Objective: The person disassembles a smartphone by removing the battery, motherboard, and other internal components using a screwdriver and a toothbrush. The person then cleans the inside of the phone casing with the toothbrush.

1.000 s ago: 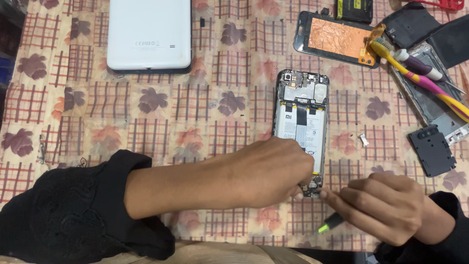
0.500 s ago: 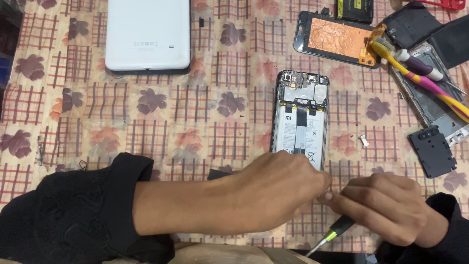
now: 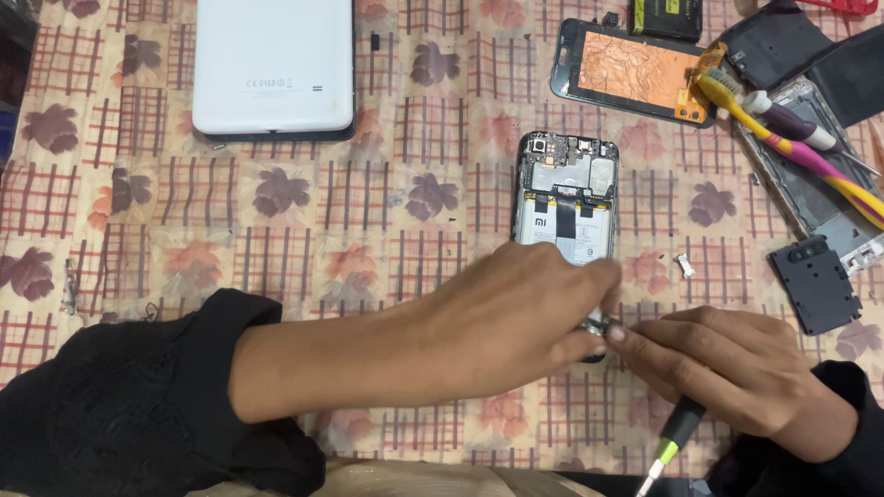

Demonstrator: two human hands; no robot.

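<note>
An opened phone [image 3: 566, 198] with its back cover off lies upright on the patterned tablecloth [image 3: 276, 221], showing its battery and circuit board. My left hand [image 3: 516, 317] reaches across from the left and covers the phone's lower end, fingers pinching at its bottom edge. My right hand [image 3: 737, 368] meets it there, fingertips touching the same corner. A small screwdriver with a black and green handle [image 3: 677, 437] is tucked in my right hand, its tip pointing down out of the frame. What the fingertips pinch is hidden.
A white tablet [image 3: 273, 66] lies face down at the top left. A detached screen with copper backing [image 3: 631, 69], a yellow toothbrush [image 3: 783, 143], a purple tool, a metal frame and dark covers sit at the top right. A black plate [image 3: 820, 285] and a tiny part [image 3: 686, 265] lie right of the phone.
My left hand has slid down and right over the phone's bottom edge. My right hand has turned, so the screwdriver handle now points down from the palm.
</note>
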